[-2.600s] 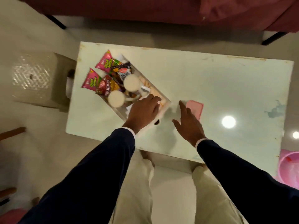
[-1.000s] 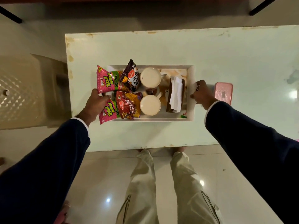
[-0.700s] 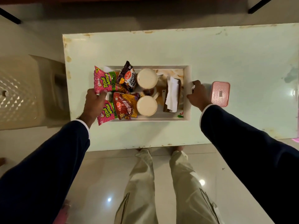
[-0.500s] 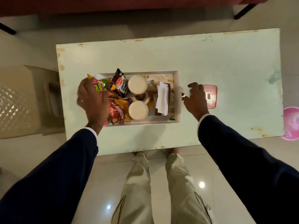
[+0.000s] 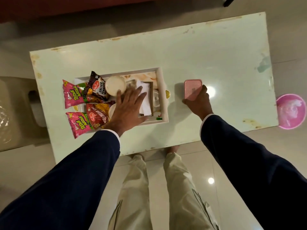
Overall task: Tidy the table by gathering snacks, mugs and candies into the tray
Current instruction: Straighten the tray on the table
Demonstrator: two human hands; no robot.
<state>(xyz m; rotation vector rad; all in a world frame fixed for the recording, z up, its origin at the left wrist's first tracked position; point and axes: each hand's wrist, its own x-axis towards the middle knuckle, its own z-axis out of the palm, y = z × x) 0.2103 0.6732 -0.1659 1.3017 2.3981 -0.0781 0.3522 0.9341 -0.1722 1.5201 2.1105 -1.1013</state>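
Head view: right hand (image 5: pixel 198 102) grips the pink box (image 5: pixel 192 88) on the table (image 5: pixel 216 55), right of the tray (image 5: pixel 163 97), not yet in it. Left hand (image 5: pixel 127 108) lies open, fingers spread over the tray's contents, touching the far mug (image 5: pixel 115 85). Packets (image 5: pixel 74 93) overhang the tray's left end. Risks: free space in the tray looks tight, so forcing the box in could tip a mug; overhanging packets may slide off if the tray is jolted.

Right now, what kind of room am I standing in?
Probably a home living room. A low pale coffee table stands on glossy floor tiles, with a dark red sofa behind it. A serving tray on it holds snack packets and mugs.
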